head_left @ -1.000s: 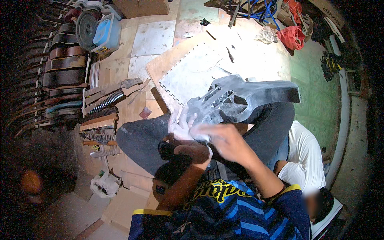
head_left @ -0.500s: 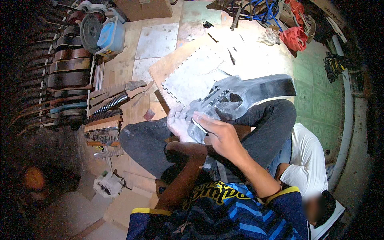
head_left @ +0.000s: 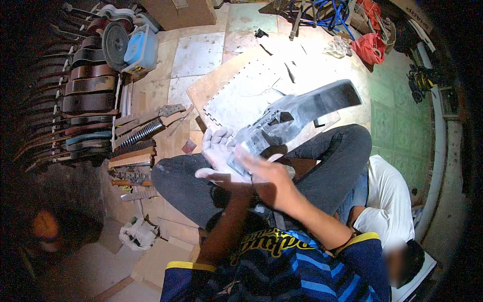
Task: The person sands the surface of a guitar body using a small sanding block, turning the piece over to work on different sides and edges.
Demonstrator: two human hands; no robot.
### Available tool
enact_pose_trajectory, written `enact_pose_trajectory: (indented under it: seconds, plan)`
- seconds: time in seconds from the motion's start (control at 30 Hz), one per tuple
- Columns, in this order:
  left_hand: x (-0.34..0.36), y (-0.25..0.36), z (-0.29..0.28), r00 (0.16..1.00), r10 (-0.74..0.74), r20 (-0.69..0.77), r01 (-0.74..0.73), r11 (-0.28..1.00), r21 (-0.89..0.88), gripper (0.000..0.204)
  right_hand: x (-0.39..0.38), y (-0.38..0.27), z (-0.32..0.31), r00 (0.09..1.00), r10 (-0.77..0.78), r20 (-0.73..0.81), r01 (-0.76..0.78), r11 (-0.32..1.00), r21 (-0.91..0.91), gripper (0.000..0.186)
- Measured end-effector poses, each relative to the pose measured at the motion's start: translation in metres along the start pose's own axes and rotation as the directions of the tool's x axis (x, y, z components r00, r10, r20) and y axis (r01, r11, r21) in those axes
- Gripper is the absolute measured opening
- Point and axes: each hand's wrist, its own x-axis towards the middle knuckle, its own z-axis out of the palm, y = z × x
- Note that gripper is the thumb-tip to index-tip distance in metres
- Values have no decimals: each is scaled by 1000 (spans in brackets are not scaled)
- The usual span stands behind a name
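A dusty grey-black electric guitar body [head_left: 297, 120] with cut-out cavities lies tilted across my lap, its dark curved edge toward the upper right. My left hand [head_left: 219, 157] is at its lower left end, palm up, fingers stretched and thumb apart, whitened by dust or light. The body's end lies against that palm. My right hand [head_left: 274, 181] bends over the same end, its fingers pressed together on the surface and blurred. A pale patch shows at its fingertips; whether it is a sanding piece I cannot tell.
Beyond my crossed legs lies a pale board [head_left: 226, 95] on the floor. Guitar necks [head_left: 138, 132] lie at the left, below a rack of guitar bodies [head_left: 90, 88] and a blue-white tub [head_left: 140, 48]. A person in a white shirt [head_left: 390, 201] sits close on my right.
The guitar body has tilted, its far right end shifting up and left. My left fingers have spread away from its end, baring the palm. My right hand has slid slightly down and left.
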Motion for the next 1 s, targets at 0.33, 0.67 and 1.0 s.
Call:
enact_pose_trajectory:
  seconds: [0.33,0.67,1.0]
  plan:
    - [28,-5,-11,996,-78,30,72,982,175,92,1,5,10,995,-55,-83,60,996,62,60]
    - [40,-17,-36,980,-163,111,150,982,112,109,29,11,15,1000,0,-31,2,998,64,56]
    - [49,10,4,987,-151,54,132,958,253,114,23,-1,23,1000,27,10,-28,980,196,47]
